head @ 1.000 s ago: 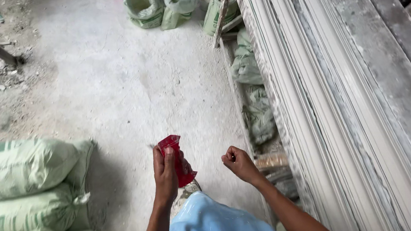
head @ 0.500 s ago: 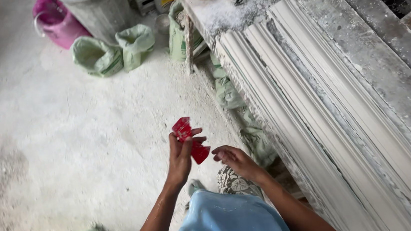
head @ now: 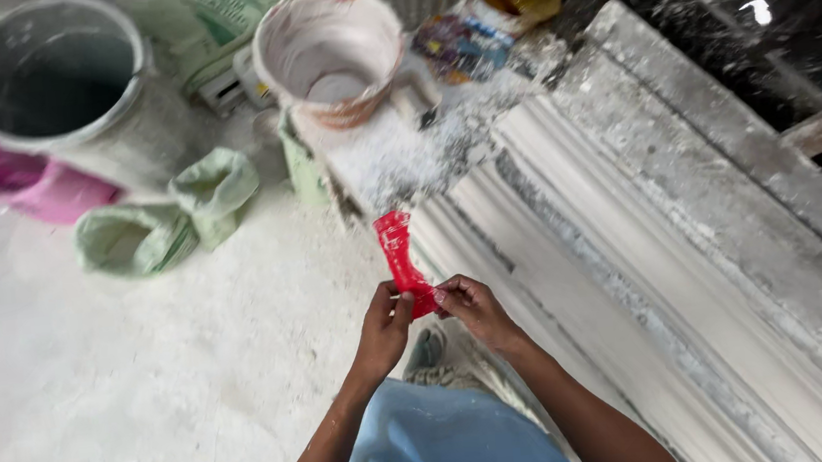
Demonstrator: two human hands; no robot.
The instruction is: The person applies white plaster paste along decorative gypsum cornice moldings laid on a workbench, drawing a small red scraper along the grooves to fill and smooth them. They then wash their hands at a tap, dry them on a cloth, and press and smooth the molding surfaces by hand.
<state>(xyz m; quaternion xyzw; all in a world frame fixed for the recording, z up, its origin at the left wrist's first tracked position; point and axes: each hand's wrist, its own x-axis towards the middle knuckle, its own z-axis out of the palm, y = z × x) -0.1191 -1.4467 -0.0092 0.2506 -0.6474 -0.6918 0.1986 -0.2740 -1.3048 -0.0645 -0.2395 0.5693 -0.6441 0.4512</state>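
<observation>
Both hands meet at lower centre of the frame: left hand [head: 385, 326] and right hand [head: 472, 310] pinching the lower end of a red strip [head: 400, 260], which stands up unfolded. White mouldings [head: 637, 280] crowd the right; the dusty floor [head: 145, 387] at left lies open

Red packet [head: 401, 262]: thin, crinkled red wrapper, standing upright out of the grip, its lower end pinched between both hands.
Green sacks [head: 169, 219]: two pale green woven bags, rolled open at the top, on the floor well to the left of the grip.
Large green sack [head: 210, 19]: printed pale green bag, far above and left of the grip.
Colourful packets [head: 486, 18]: small crumpled wrappers, blue, purple and yellow, on the dusty ledge far above the grip.
</observation>
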